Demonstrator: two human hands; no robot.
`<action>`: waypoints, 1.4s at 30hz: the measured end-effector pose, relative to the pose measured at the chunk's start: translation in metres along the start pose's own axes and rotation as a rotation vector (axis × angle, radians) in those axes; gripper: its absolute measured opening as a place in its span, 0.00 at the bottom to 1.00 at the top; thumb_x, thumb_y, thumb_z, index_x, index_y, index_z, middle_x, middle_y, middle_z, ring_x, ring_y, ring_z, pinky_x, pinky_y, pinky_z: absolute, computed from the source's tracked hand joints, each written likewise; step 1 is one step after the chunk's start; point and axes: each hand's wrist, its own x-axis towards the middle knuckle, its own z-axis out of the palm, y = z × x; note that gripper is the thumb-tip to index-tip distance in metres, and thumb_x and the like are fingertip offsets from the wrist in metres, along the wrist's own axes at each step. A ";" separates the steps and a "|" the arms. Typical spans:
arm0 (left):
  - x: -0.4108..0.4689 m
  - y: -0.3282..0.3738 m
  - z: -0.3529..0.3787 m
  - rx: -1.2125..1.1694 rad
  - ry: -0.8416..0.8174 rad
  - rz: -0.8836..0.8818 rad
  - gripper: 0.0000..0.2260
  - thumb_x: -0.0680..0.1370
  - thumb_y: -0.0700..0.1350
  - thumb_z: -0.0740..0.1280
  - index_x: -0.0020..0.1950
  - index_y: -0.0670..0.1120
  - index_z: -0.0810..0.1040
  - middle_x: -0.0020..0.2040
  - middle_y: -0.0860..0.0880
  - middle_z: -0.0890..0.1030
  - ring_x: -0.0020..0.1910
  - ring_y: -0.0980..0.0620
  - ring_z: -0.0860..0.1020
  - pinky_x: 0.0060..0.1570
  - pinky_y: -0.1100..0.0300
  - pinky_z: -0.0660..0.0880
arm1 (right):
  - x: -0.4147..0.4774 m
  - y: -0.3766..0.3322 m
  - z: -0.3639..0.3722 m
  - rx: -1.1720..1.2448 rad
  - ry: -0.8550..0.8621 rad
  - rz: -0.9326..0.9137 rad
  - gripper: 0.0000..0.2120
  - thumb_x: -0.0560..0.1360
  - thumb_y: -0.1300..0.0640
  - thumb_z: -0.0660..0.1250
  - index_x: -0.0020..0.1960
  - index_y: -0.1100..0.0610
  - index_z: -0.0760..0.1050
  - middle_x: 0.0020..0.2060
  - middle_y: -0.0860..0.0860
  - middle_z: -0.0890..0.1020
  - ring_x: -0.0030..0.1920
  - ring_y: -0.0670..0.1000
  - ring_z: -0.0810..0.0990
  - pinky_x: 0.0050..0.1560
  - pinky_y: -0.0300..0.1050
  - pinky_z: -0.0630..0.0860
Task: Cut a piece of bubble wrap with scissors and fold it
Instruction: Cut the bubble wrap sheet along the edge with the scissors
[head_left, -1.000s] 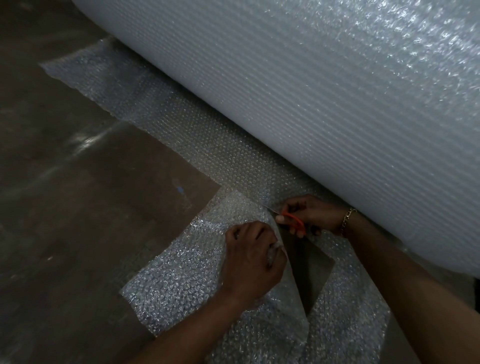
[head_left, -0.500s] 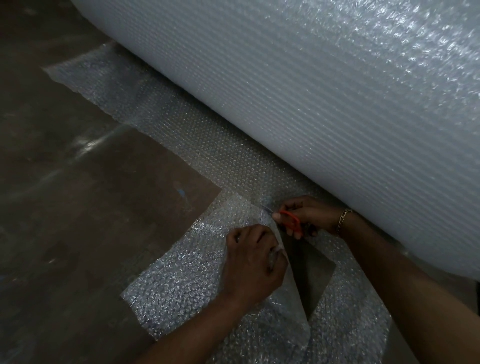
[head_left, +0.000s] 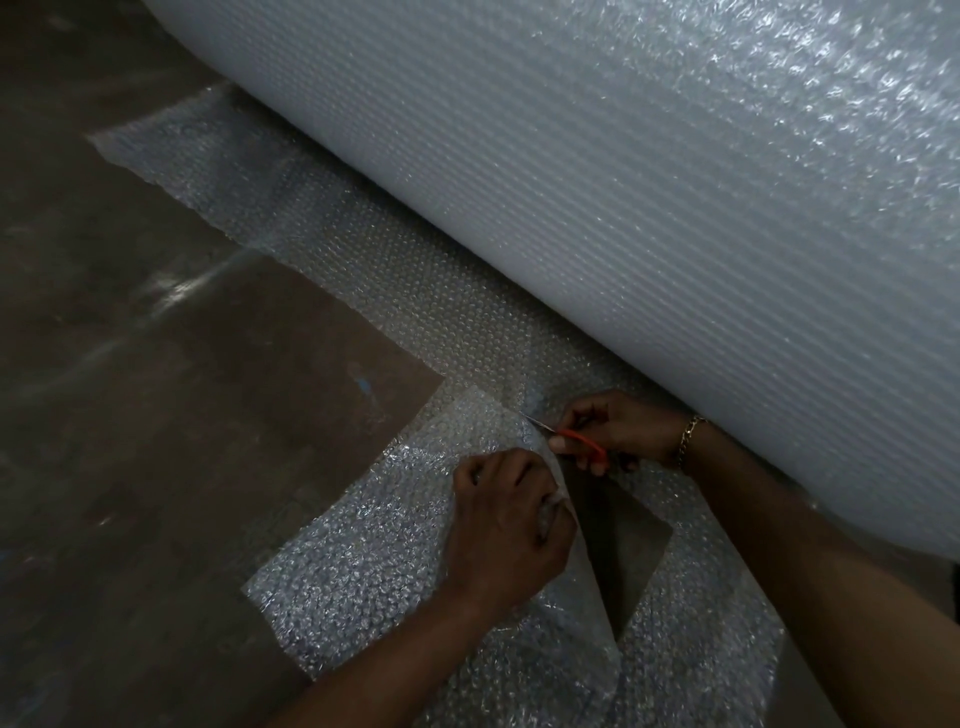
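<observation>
My right hand (head_left: 618, 434) grips orange-handled scissors (head_left: 582, 440), blades pointing left | my left hand (head_left: 511, 525), nearer, pinches the clear bubble-wrap flap (head_left: 363, 561) at its cut edge | uncut wrap (head_left: 457, 332) lies just left of the tips

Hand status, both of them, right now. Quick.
Left hand: closed, gripping the cut edge of the bubble wrap piece.
Right hand: closed, holding the orange-handled scissors, blades at the cut.

The huge bubble wrap roll (head_left: 649, 218) walls off the right, while bare floor (head_left: 156, 415) lies open leftward.
</observation>
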 end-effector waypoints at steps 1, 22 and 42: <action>0.000 0.000 0.000 0.000 0.002 0.001 0.05 0.74 0.49 0.67 0.45 0.49 0.75 0.48 0.54 0.75 0.51 0.52 0.75 0.58 0.47 0.68 | 0.001 -0.001 0.001 0.015 0.003 0.009 0.13 0.72 0.43 0.74 0.45 0.53 0.80 0.33 0.50 0.83 0.31 0.48 0.79 0.26 0.36 0.64; 0.001 0.001 -0.001 0.001 -0.009 -0.010 0.05 0.74 0.50 0.66 0.45 0.49 0.75 0.48 0.55 0.74 0.50 0.51 0.75 0.58 0.46 0.68 | 0.004 -0.002 0.002 0.024 0.016 -0.026 0.17 0.70 0.45 0.76 0.47 0.59 0.81 0.32 0.51 0.83 0.30 0.48 0.79 0.24 0.37 0.65; -0.001 0.001 0.000 -0.012 0.000 -0.003 0.04 0.75 0.49 0.65 0.45 0.49 0.75 0.48 0.54 0.74 0.50 0.52 0.75 0.58 0.48 0.68 | 0.006 -0.008 0.004 0.031 0.029 -0.041 0.14 0.72 0.50 0.76 0.47 0.60 0.81 0.31 0.53 0.83 0.27 0.47 0.79 0.23 0.36 0.65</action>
